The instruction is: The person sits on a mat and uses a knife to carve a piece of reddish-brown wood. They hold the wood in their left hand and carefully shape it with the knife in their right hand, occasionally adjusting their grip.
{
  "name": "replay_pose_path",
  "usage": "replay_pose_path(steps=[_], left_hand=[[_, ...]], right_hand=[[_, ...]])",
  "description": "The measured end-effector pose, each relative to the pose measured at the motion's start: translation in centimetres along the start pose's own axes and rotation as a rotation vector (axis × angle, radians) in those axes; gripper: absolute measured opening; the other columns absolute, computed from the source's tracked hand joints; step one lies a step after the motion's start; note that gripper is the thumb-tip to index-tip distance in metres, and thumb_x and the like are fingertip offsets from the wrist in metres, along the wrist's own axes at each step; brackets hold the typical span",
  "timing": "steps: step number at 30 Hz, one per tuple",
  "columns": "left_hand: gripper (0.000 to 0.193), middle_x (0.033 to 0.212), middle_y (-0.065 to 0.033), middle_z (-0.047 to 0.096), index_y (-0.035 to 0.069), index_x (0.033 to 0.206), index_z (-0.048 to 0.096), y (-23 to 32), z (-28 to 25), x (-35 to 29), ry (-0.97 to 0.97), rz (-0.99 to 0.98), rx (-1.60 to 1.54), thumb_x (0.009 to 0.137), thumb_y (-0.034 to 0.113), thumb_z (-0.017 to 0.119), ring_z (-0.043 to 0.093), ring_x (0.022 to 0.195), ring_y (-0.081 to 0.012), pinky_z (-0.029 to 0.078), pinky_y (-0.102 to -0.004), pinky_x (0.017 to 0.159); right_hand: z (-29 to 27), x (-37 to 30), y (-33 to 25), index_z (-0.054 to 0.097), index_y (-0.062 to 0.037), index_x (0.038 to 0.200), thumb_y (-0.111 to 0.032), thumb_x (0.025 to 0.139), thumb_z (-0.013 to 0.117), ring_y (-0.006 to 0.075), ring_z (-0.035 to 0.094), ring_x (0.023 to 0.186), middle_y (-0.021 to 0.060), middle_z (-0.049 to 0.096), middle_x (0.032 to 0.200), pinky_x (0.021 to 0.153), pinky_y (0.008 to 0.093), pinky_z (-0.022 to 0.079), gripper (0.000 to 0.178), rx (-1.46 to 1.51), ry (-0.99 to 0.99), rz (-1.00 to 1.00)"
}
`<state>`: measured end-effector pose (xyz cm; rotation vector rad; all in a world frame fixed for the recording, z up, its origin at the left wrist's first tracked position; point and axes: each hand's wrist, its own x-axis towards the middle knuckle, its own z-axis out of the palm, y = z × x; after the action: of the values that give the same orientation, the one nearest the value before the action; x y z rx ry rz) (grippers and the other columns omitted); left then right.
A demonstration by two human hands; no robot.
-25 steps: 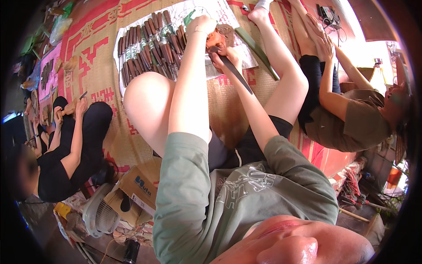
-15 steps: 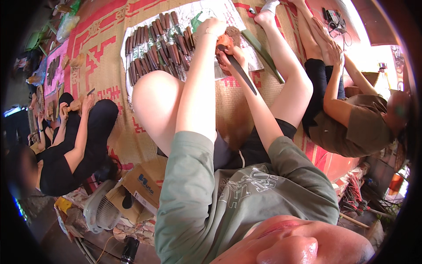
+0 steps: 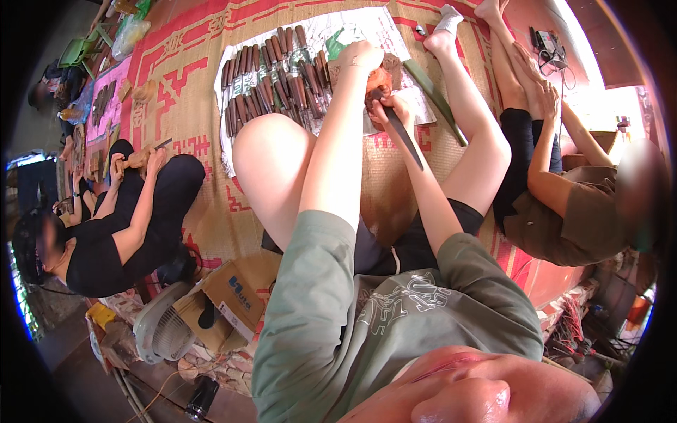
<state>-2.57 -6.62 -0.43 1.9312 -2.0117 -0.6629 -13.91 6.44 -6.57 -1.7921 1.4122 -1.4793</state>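
My left hand [image 3: 361, 55] is closed on the far side of a reddish-brown carved wooden piece [image 3: 379, 79], its fingertips partly hidden. Close by on the near side, my right hand [image 3: 396, 109] grips a long, dark, flat file-like tool [image 3: 407, 141]. One end of the tool meets the wooden piece; the other tapers back over my right forearm. Left of my hands, several slim dark-brown wooden-handled tools [image 3: 282, 84] lie in rows on a white printed sheet [image 3: 228, 144]. A green plastic scrap [image 3: 337, 42] lies beside my left hand.
A green strip [image 3: 436, 102] lies right of the sheet on the patterned mat [image 3: 166, 53]. To the left, a person in black [image 3: 106, 254] works on a wooden piece; another sits at right [image 3: 564, 218]. Behind me are a cardboard box [image 3: 226, 303] and a fan [image 3: 166, 328].
The whole view has shifted, so everything sits slightly farther right. My hands keep nearly the same hold on the wooden piece and the dark tool.
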Motion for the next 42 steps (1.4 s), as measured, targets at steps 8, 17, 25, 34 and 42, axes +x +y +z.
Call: replay_pose_path(steps=[8, 17, 25, 34, 42], left_hand=[[0.036, 0.104, -0.0155, 0.064, 0.009, 0.099, 0.067, 0.6, -0.1, -0.4, -0.047, -0.023, -0.011, 0.078, 0.030, 0.047, 0.061, 0.097, -0.0308, 0.048, -0.0386, 0.084], [0.036, 0.107, -0.0166, 0.063, 0.008, 0.101, 0.067, 0.2, 0.9, 1.3, -0.081, -0.027, -0.028, 0.079, 0.028, 0.045, 0.061, 0.101, -0.0302, 0.047, -0.0389, 0.086], [0.035, 0.100, -0.0132, 0.066, 0.010, 0.095, 0.069, 1.1, -1.2, -0.8, -0.016, -0.137, -0.078, 0.077, 0.031, 0.049, 0.063, 0.095, -0.0267, 0.049, -0.0366, 0.080], [0.038, 0.102, -0.0152, 0.065, 0.008, 0.099, 0.067, 1.3, -0.8, -1.1, -0.033, -0.072, -0.023, 0.078, 0.033, 0.047, 0.062, 0.095, -0.0296, 0.049, -0.0386, 0.082], [0.036, 0.100, -0.0165, 0.064, 0.008, 0.097, 0.067, 1.2, -0.7, -1.2, 0.003, -0.026, -0.052, 0.078, 0.030, 0.047, 0.062, 0.094, -0.0311, 0.048, -0.0397, 0.082]], right_hand=[[-1.2, 1.2, -2.2, 0.055, 0.0007, 0.072, -0.005, 0.075, 0.069, 0.0114, 0.054, 0.047, 0.0090, 0.056, 0.061, 0.044, 0.0243, 0.043, 0.016, 0.047, -0.025, 0.057], [0.1, 2.1, -2.0, 0.056, -0.0015, 0.072, -0.006, 0.073, 0.072, 0.0175, 0.057, 0.054, 0.0113, 0.057, 0.063, 0.053, 0.0287, 0.046, 0.017, -0.031, 0.088, -0.092], [-0.5, 0.7, -2.3, 0.055, 0.0001, 0.073, -0.008, 0.077, 0.070, 0.0159, 0.054, 0.061, 0.0089, 0.057, 0.066, 0.060, 0.0287, 0.044, 0.018, 0.009, -0.010, 0.055], [-1.2, 0.6, -2.6, 0.057, 0.0002, 0.072, -0.007, 0.073, 0.071, 0.0196, 0.060, 0.060, 0.0138, 0.061, 0.067, 0.057, 0.0285, 0.046, 0.016, 0.007, -0.009, 0.016], [-1.5, -0.7, -1.3, 0.053, 0.0002, 0.069, 0.001, 0.071, 0.071, 0.0217, 0.056, 0.058, 0.0112, 0.057, 0.067, 0.057, 0.0288, 0.045, 0.019, -0.077, 0.061, -0.171]])
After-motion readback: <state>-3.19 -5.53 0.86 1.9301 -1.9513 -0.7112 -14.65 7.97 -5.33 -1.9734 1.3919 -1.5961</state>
